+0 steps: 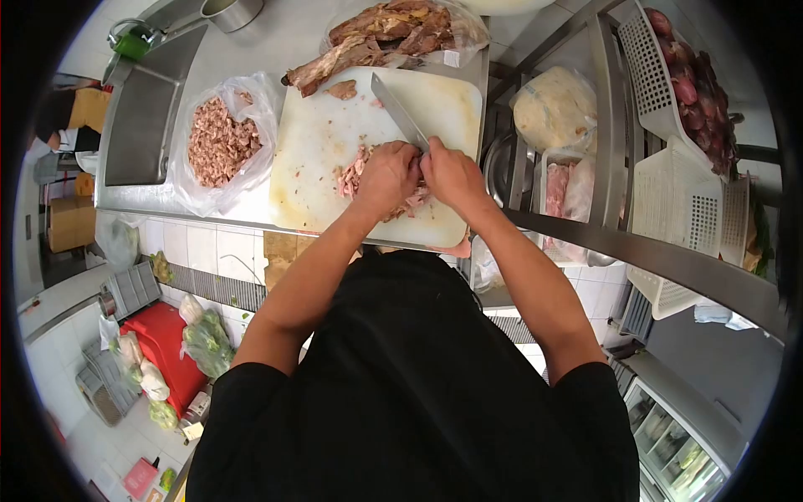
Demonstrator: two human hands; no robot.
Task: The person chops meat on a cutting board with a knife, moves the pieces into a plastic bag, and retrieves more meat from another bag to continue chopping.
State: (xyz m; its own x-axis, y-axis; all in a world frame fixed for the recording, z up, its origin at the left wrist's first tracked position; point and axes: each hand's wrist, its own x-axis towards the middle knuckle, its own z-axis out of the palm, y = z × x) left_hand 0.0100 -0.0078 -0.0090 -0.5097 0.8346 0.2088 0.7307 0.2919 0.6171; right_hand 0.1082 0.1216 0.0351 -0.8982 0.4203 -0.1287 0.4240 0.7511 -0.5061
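A white cutting board (326, 151) lies on the steel counter. My right hand (453, 174) grips a cleaver (398, 110) whose blade points away over the board. My left hand (386, 177) presses down on a pile of chopped cooked meat (353, 174) at the board's near edge, right beside the right hand. A small scrap of meat (341, 89) lies at the board's far side.
A plastic bag of chopped meat (219, 140) sits left of the board, a bag of large cooked meat pieces (393, 33) behind it. A sink (142, 117) lies at far left. Right: shelves with a dough-like bag (554, 107), white baskets (682, 201), red onions (698, 92).
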